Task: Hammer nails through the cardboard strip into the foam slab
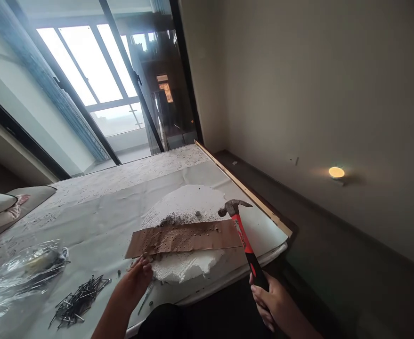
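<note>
My right hand point(268, 299) is closed round the black-and-red handle of a claw hammer point(242, 230), its steel head raised near the right end of a brown strip point(182, 238). Rows of small holes dot the strip, which looks like thin board or wood veneer. At its lower left edge is my left hand point(136, 278), fingers drawn together; whatever they pinch, if anything, is too small to make out. Beneath the strip lies a white foam sheet point(192, 200) with a ragged edge, and dark crumbs point(174, 219) are scattered along the strip's far side.
A heap of nails point(77, 301) lies at the lower left, beside a clear plastic bag point(23, 278). A pale sheet point(97, 221) covers the bed-like surface, with a wooden rail point(245, 188) along its right side. A small lamp point(336, 173) glows on the right wall.
</note>
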The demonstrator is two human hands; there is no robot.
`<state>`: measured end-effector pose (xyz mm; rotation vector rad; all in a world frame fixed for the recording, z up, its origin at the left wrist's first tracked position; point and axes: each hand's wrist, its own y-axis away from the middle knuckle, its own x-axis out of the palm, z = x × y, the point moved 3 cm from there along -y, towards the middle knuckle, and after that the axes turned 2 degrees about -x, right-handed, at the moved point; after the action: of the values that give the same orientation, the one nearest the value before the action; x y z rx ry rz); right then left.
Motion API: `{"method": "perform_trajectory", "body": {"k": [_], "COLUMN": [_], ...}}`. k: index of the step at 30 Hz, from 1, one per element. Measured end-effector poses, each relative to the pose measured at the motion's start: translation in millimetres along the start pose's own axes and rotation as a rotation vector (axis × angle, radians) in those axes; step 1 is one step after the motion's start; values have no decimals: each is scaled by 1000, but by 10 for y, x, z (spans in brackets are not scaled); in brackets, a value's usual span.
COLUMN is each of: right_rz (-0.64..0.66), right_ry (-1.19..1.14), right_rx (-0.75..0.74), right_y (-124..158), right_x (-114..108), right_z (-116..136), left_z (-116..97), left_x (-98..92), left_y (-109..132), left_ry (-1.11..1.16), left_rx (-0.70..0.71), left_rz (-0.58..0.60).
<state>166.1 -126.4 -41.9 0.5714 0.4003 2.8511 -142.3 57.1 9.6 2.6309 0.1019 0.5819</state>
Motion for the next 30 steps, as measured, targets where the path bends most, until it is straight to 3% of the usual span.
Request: {"method": "perform_trajectory", "body": {"k": [3,6,9,12,16,30], "right_rz": [27,28,30,40,42,82], "right_ry": [-16,-6,22,47,59,47], "right_rx": [6,10,17,35,42,29], "right_y": [4,13,13,6,-6,-22], "right_x": [-1,-5,-10,-25,-65,-27], "right_z": [7,7,12,16,6,-36], "left_z": [182,315,473,646,807,889], "left_x": [507,1000,1371,1617,1745,1723], "left_y": [39,18,-72,-191,-333,-398], "left_ry": [-178,-525,-873,-1104,-1267,-1299], "left_rx": [-2,232,460,624,727,790], "left_rz": [76,193,171,166,197,240]}}
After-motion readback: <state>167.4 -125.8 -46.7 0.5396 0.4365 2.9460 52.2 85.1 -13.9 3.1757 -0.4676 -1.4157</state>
